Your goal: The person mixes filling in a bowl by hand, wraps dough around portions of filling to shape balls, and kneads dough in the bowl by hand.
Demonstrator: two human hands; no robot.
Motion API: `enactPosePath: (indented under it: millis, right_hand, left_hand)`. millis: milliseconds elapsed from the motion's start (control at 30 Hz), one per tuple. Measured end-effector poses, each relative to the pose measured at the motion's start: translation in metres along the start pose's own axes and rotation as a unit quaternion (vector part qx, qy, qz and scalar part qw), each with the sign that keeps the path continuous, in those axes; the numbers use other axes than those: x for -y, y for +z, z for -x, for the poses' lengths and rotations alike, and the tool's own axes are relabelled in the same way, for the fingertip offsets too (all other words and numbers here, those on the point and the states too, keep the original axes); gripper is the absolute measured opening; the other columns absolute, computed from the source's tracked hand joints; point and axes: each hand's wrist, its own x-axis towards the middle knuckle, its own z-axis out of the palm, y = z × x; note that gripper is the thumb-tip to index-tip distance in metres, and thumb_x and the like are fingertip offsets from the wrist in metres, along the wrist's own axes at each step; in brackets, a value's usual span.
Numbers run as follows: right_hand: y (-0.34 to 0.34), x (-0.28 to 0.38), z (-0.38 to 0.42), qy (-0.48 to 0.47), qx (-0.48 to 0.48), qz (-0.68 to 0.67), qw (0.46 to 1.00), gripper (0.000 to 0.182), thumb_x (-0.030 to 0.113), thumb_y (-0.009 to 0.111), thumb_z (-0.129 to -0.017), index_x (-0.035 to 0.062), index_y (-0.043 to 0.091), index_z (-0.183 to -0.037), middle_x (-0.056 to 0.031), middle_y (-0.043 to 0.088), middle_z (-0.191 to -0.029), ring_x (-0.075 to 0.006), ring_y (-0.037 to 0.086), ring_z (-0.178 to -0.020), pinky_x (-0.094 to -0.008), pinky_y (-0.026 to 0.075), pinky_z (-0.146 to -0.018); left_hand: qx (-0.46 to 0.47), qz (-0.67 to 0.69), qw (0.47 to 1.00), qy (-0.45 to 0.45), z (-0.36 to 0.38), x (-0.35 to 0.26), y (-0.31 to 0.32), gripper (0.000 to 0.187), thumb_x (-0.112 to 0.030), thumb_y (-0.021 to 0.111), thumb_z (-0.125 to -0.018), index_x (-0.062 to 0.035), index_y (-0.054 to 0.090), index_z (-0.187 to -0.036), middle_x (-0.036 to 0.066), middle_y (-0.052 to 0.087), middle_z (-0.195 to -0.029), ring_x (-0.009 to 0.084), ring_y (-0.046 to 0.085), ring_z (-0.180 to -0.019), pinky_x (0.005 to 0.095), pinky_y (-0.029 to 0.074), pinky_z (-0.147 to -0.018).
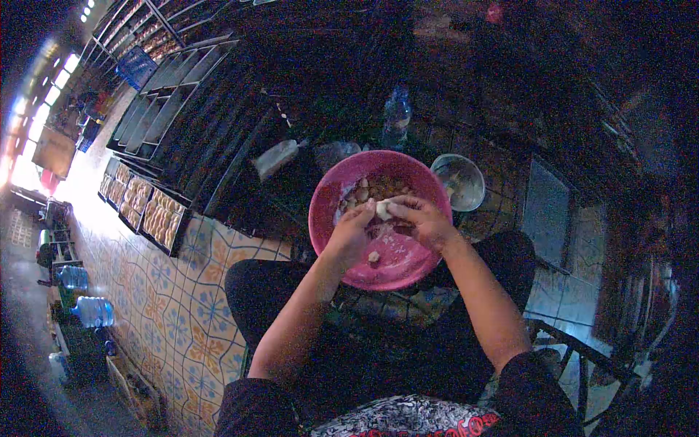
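Over a pink basin, both hands meet around a small pale lump that looks like dough. My left hand pinches the lump from the left, and my right hand has its fingers closed on it from the right. Brown and pale pieces lie in the far part of the basin, partly hidden by the fingers. One small pale piece sits alone near the basin's close side. Whitish powder marks the pink surface.
A metal bowl stands right of the basin. Behind are a plastic bottle and a clear bag. Trays of pale pieces rest at left on the tiled floor. Blue water jugs stand far left.
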Motion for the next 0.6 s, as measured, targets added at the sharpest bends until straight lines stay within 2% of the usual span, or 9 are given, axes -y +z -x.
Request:
enactPosePath:
  millis: [33,100,233,267,300,367,433,500,600]
  right_hand:
    - [0.001,-0.001,0.002,0.023,-0.003,-0.092,0.996,0.027,0.027,0.067,-0.096,0.0096,0.069,-0.116,-0.0022,0.069,-0.116,-0.0165,0.065,-0.103,-0.0339,0.053,-0.090]
    - [0.006,0.002,0.007,0.047,-0.005,-0.183,0.982,0.025,0.028,0.062,-0.099,0.0107,0.069,-0.116,-0.0015,0.069,-0.115,-0.0162,0.065,-0.103,-0.0334,0.053,-0.089]
    - [0.013,0.012,0.014,0.034,0.026,-0.223,0.974,0.025,0.028,0.058,-0.102,0.0117,0.068,-0.118,-0.0002,0.069,-0.113,-0.0148,0.064,-0.102,-0.0307,0.053,-0.084]
    - [0.014,0.013,0.015,0.012,0.065,-0.242,0.968,0.024,0.027,0.058,-0.102,0.0125,0.067,-0.119,0.0010,0.069,-0.111,-0.0133,0.065,-0.098,-0.0292,0.054,-0.080]
    - [0.017,0.015,0.015,0.011,0.065,-0.242,0.968,0.024,0.027,0.058,-0.102,0.0125,0.067,-0.119,0.0010,0.069,-0.111,-0.0133,0.065,-0.098,-0.0292,0.054,-0.080]
    - [0.025,0.017,0.016,0.052,-0.062,-0.206,0.975,0.025,0.027,0.057,-0.102,0.0123,0.066,-0.120,0.0011,0.068,-0.111,-0.0124,0.065,-0.097,-0.0281,0.053,-0.080]
    - [0.015,0.005,0.008,0.019,-0.075,-0.153,0.985,0.025,0.027,0.057,-0.102,0.0122,0.066,-0.121,0.0009,0.068,-0.111,-0.0118,0.065,-0.097,-0.0283,0.053,-0.080]
    - [0.003,-0.011,-0.003,-0.016,-0.090,-0.098,0.991,0.026,0.028,0.057,-0.102,0.0122,0.066,-0.121,0.0007,0.068,-0.111,-0.0112,0.064,-0.096,-0.0285,0.053,-0.080]
    - [0.000,-0.011,-0.003,-0.033,-0.087,-0.076,0.993,0.028,0.024,0.060,-0.100,0.0112,0.063,-0.125,-0.0002,0.068,-0.110,-0.0121,0.064,-0.097,-0.0283,0.053,-0.080]
  left_hand:
    - [0.001,0.000,1.000,0.001,-0.004,0.004,-0.006,0.029,-0.028,0.058,-0.103,-0.0046,0.068,-0.116,0.002,0.070,-0.105,0.0112,0.064,-0.092,0.0287,0.052,-0.084]
    - [-0.054,-0.237,0.969,0.035,-0.008,0.006,-0.013,0.028,-0.028,0.060,-0.102,-0.0055,0.067,-0.118,0.003,0.070,-0.107,0.0124,0.064,-0.096,0.0292,0.052,-0.086]
    - [-0.111,-0.259,0.959,0.039,0.003,-0.001,0.005,0.026,-0.023,0.066,-0.098,-0.0015,0.067,-0.112,0.005,0.068,-0.107,0.0139,0.065,-0.097,0.0283,0.053,-0.087]
    - [-0.141,-0.282,0.944,0.100,0.007,-0.002,0.012,0.023,-0.020,0.066,-0.097,-0.0016,0.068,-0.111,0.005,0.068,-0.108,0.0136,0.064,-0.099,0.0284,0.053,-0.087]
    - [-0.170,-0.304,0.924,0.160,0.008,-0.001,0.015,0.020,-0.016,0.067,-0.096,-0.0018,0.069,-0.110,0.005,0.068,-0.109,0.0134,0.064,-0.101,0.0285,0.053,-0.088]
    - [-0.150,-0.359,0.894,0.223,0.006,0.003,0.008,0.020,-0.014,0.068,-0.095,-0.0023,0.069,-0.111,0.006,0.069,-0.109,0.0153,0.065,-0.102,0.0294,0.053,-0.088]
    - [-0.128,-0.411,0.857,0.284,0.005,-0.001,0.008,0.021,-0.012,0.068,-0.093,-0.0027,0.069,-0.112,0.008,0.070,-0.109,0.0172,0.065,-0.103,0.0304,0.053,-0.088]
    - [-0.157,-0.521,0.737,0.402,0.006,-0.010,0.014,0.022,-0.008,0.070,-0.089,-0.0037,0.071,-0.111,0.012,0.069,-0.112,0.0222,0.068,-0.104,0.0326,0.053,-0.089]
    - [-0.093,-0.562,0.754,0.328,0.014,-0.015,0.021,0.023,-0.007,0.070,-0.088,-0.0036,0.073,-0.111,0.015,0.070,-0.112,0.0272,0.070,-0.102,0.0337,0.052,-0.092]
